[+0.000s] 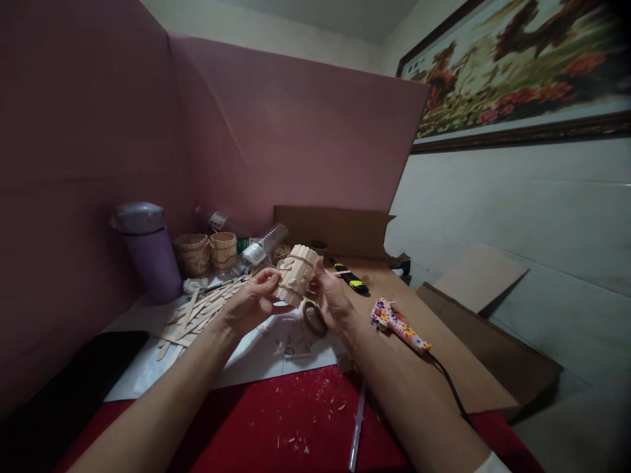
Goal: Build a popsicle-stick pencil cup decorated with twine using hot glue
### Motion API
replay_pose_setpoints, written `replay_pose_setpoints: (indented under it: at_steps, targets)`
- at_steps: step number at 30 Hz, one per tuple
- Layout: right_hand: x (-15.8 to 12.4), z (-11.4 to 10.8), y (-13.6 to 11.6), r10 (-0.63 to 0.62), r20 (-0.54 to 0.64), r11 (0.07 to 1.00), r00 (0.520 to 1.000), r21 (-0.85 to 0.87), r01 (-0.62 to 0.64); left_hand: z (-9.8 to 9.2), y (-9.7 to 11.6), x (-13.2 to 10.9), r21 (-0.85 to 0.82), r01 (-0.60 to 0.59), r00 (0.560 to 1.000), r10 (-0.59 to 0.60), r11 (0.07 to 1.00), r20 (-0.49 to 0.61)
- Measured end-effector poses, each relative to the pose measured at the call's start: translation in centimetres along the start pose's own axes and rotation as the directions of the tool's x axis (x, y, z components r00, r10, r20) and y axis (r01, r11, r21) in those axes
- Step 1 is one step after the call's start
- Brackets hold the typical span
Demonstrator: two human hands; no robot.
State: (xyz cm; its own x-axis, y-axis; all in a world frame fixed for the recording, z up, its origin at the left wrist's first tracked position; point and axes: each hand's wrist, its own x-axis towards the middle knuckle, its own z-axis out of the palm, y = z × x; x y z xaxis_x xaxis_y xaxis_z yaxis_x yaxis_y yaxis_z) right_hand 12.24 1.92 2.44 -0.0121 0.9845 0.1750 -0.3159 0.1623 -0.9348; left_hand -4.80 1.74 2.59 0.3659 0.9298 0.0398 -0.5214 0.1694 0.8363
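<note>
Between my two hands is a small tilted barrel-shaped cup (297,274) of upright craft sticks, with bands of cord around it. My left hand (254,299) grips its left side, thumb on the outer wall. On the opposite side my right hand (331,295) has its fingers closed against the wall, partly hidden by the cup. A thin stick (340,272) shows beside my right fingers. Just below the cup lies a roll of tape (314,318). Loose craft sticks (202,312) are heaped left of my left hand.
A floral glue gun (400,326) with a black cord lies on cardboard (458,368) at right, near a black-and-yellow cutter (352,278). Two stick cups (223,252), a plastic bottle (263,248) and a purple tumbler (150,259) stand or lie behind. A glue stick (357,427) rests in front.
</note>
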Motion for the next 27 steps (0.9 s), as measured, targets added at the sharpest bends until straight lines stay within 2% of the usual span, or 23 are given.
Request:
replay_pose_setpoints:
  at_steps: [2,6,9,11,13,14,18,22,27]
  targets:
    - [-0.4,0.4,0.2,0.063,0.092,0.99,0.994,0.117,-0.074,0.3,-0.2,-0.1,-0.009,0.019,1.0,-0.019,1.0,0.007]
    - [-0.4,0.5,0.3,0.075,0.092,0.96,0.993,0.261,-0.097,1.0,-0.4,-0.3,0.052,0.004,0.998,-0.001,0.999,-0.055]
    - [-0.2,0.1,0.4,0.123,0.056,0.94,0.991,0.313,-0.134,1.0,-0.2,0.1,0.218,-0.116,0.97,0.158,0.969,-0.185]
    - [-0.2,-0.1,0.6,0.143,0.033,0.94,0.989,0.308,-0.146,0.8,-0.1,0.5,0.325,-0.234,0.915,0.321,0.916,-0.246]
    - [-0.3,0.0,0.7,0.15,0.018,0.943,0.989,0.297,-0.148,0.7,0.1,0.7,0.39,-0.313,0.867,0.428,0.866,-0.255]
    - [-0.4,0.1,0.7,0.145,0.014,0.943,0.989,0.302,-0.142,0.7,0.1,0.8,0.413,-0.33,0.858,0.452,0.849,-0.243]
    - [-0.7,0.5,0.9,0.122,0.02,0.931,0.992,0.345,-0.122,1.7,0.1,0.4,0.482,-0.313,0.87,0.45,0.819,-0.2]
    - [-0.9,0.6,1.0,0.128,0.043,0.937,0.991,0.322,-0.135,2.7,-0.1,-0.1,0.469,-0.282,0.903,0.397,0.837,-0.166]
    - [-0.8,0.4,1.3,0.106,0.067,0.936,0.992,0.331,-0.122,2.6,-0.3,0.0,0.477,-0.246,0.93,0.344,0.844,-0.13]
